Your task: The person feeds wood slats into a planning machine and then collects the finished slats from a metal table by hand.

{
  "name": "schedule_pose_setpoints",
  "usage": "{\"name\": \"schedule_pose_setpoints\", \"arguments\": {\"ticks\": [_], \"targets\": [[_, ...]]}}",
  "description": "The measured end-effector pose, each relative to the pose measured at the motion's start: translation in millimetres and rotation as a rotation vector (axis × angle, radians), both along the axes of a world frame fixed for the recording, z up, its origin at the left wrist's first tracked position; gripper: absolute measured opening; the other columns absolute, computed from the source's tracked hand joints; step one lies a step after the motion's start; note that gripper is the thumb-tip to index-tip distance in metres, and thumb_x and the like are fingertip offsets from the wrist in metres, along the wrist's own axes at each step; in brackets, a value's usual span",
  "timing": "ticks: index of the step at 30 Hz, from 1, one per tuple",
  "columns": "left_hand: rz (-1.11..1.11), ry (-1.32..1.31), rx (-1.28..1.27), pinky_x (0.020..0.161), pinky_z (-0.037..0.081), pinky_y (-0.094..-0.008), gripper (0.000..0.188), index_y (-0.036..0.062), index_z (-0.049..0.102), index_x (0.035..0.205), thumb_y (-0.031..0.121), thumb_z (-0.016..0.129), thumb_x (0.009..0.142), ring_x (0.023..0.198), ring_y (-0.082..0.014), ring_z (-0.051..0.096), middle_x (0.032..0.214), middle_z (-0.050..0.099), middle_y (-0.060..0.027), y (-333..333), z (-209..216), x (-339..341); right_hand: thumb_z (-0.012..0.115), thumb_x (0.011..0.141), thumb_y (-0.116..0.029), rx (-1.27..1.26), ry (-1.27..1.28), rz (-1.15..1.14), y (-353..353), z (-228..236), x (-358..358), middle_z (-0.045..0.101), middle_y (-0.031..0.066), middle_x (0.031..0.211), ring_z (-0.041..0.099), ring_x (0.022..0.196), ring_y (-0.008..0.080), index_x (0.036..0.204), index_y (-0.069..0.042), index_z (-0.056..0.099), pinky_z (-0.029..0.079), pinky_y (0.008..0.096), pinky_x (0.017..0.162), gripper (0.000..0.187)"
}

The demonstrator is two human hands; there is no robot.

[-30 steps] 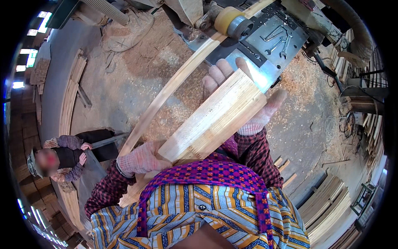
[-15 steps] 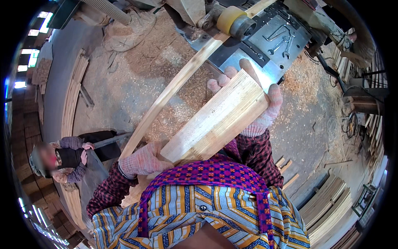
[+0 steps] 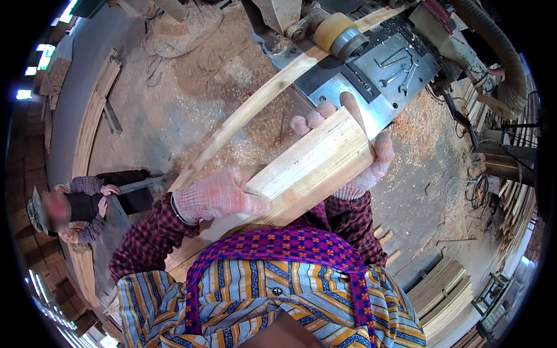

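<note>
A long pale wooden board [image 3: 313, 165] slants across in front of my body, its far end close to the machine's metal table. My right hand [image 3: 378, 165], in a pinkish knit glove, grips that far end from below, fingertips showing past the left edge and the thumb at the right. My left hand [image 3: 217, 196], gloved alike, is closed on the board nearer my body, thumb side over its upper face. To the left, a narrow wooden strip [image 3: 249, 116] runs into the machine beneath a yellow roller [image 3: 335, 32]. My left hand hides part of its near end.
Several wrenches [image 3: 400, 72] lie on the machine's metal table [image 3: 377, 110]. Sawdust and shavings cover the floor [image 3: 174, 110]. Board stacks [image 3: 96, 116] [image 3: 444, 287] lie at far left and lower right. Another person [image 3: 87, 203] is at left. A thick hose [image 3: 513, 75] hangs upper right.
My left hand has slid forward and right along the board, away from its near end. The right hand keeps its hold at the far end. The view has shifted slightly.
</note>
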State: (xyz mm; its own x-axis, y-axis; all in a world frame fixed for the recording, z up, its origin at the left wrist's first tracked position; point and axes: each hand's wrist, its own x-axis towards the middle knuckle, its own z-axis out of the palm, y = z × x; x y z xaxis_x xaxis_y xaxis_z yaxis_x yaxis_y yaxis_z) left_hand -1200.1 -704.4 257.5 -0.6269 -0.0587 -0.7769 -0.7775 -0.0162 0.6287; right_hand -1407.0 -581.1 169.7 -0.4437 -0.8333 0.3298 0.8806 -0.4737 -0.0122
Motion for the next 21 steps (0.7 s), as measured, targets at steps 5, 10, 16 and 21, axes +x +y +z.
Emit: {"name": "schedule_pose_setpoints", "arguments": {"ticks": [5,10,16,21], "targets": [[0.175,0.012,0.147,0.092,0.052,-0.0286,0.056,-0.0011,0.067,0.137,0.026,0.084,0.091,0.103,-0.0096,0.063,0.112,0.073,-0.0052,10.2,18.3,-12.3,0.059,0.094,-0.077,0.028,-0.05,0.009,8.1,-10.7,2.0,0.046,0.0222,0.152,0.047,0.14,0.0372,0.164,-0.003,0.032,0.027,0.0609,0.128,0.105],[0.123,0.093,0.028,0.093,0.053,-0.0298,0.054,0.0011,0.068,0.135,0.028,0.084,0.091,0.103,-0.0107,0.063,0.112,0.073,-0.0051,13.0,0.9,0.2,0.052,0.096,-0.082,0.365,-0.006,-0.059,20.8,26.6,2.7,0.054,0.0214,0.142,0.053,0.128,0.0346,0.162,0.003,0.035,0.033,0.0578,0.121,0.109],[0.145,0.077,0.009,0.091,0.054,-0.0308,0.058,0.0001,0.068,0.132,0.034,0.085,0.087,0.1,-0.0117,0.064,0.105,0.074,-0.0077,18.9,1.9,3.2,0.053,0.099,-0.076,0.145,-0.015,-0.007,14.5,7.6,-7.5,0.054,0.0201,0.137,0.056,0.13,0.0345,0.142,0.009,0.047,0.04,0.0572,0.123,0.095],[0.056,0.002,-0.114,0.085,0.055,-0.032,0.056,-0.0005,0.069,0.128,0.033,0.084,0.086,0.093,-0.0124,0.066,0.098,0.074,-0.0088,21.2,-12.1,13.2,0.054,0.102,-0.066,0.222,0.04,-0.035,17.9,7.5,-7.8,0.056,0.0207,0.133,0.059,0.125,0.0334,0.128,0.006,0.055,0.043,0.0552,0.118,0.077]]}}
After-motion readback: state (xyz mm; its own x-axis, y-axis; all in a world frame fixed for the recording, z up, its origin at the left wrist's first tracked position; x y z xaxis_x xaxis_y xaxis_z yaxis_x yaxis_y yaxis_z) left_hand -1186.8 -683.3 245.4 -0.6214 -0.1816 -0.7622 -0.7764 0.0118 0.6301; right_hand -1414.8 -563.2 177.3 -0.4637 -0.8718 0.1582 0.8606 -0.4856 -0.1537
